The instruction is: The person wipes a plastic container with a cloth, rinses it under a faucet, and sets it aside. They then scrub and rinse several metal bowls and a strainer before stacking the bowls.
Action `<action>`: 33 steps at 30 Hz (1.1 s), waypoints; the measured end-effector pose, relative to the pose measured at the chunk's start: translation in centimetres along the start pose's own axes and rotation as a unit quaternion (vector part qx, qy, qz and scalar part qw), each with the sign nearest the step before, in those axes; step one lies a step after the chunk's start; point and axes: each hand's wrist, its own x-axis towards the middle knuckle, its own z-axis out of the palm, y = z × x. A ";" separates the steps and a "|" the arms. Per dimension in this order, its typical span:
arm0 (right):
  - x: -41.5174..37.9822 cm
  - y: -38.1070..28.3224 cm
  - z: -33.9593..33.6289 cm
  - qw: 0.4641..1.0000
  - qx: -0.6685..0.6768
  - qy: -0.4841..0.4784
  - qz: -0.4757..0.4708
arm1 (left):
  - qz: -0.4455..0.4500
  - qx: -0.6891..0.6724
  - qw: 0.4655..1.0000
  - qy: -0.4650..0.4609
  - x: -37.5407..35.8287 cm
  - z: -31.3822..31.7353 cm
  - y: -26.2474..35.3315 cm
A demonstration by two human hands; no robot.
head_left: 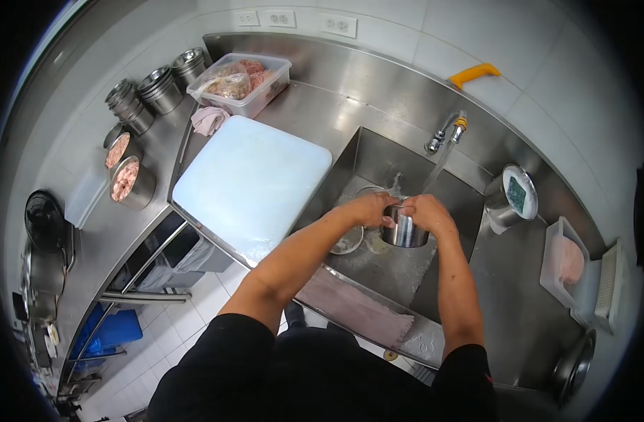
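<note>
Over the sink [441,246], I hold a shiny steel canister [408,234] between both hands. My left hand [371,209] is closed on its rim from the left, and my right hand [429,212] grips the rim from the right. The fingers partly hide the canister's top. Behind it, water runs from the tap [459,126] into the sink. Below my left wrist, a round metal-rimmed vessel [349,245] lies in the wet basin, partly covered by my arm.
Left of the sink lies a white cutting board [248,179]. A plastic tub [273,88] with bagged meat stands behind it. Meat-filled canisters [140,190] line the left counter. A pot with a green scouring pad [517,195] is at right. A cloth [353,306] covers the front edge.
</note>
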 end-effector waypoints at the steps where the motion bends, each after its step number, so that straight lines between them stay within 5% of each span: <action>1: -0.2 -0.3 -0.4 1.000 -0.006 -0.003 -0.007 | -0.029 -0.042 0.999 -0.019 0.5 -0.1 0.6; 12: -1.1 7.9 -1.8 0.979 0.187 0.085 0.007 | -0.128 -0.204 0.971 -0.007 2.2 3.8 1.9; 15: 0.3 14.1 0.9 0.975 0.198 0.083 0.051 | -0.278 -0.483 0.828 -0.065 0.5 3.8 2.8; 18: 1.0 19.0 4.2 0.968 0.218 0.068 0.103 | -0.312 -0.631 0.708 -0.055 -1.8 4.8 2.7; 21: 1.9 23.3 9.0 0.987 0.135 -0.006 0.082 | -0.309 -0.761 0.567 -0.064 -4.3 4.6 2.7; 22: 0.1 18.2 6.7 0.993 -0.080 -0.073 0.038 | -0.319 -0.785 0.527 -0.065 -4.9 4.7 2.6; 23: 0.5 16.1 7.9 0.994 -0.084 -0.057 0.027 | -0.329 -0.807 0.486 -0.067 -5.4 4.6 2.3; 29: 3.8 10.3 18.3 0.995 -0.100 0.014 -0.016 | -0.280 -0.779 0.552 0.105 -5.8 -4.3 2.2; 32: 7.2 6.0 18.8 0.986 -0.147 -0.078 -0.017 | -0.229 -0.651 0.698 0.192 -5.9 -11.7 0.3; 33: 7.9 5.5 19.4 0.990 -0.123 -0.032 -0.061 | -0.244 -0.546 0.757 0.263 -6.1 -13.8 0.0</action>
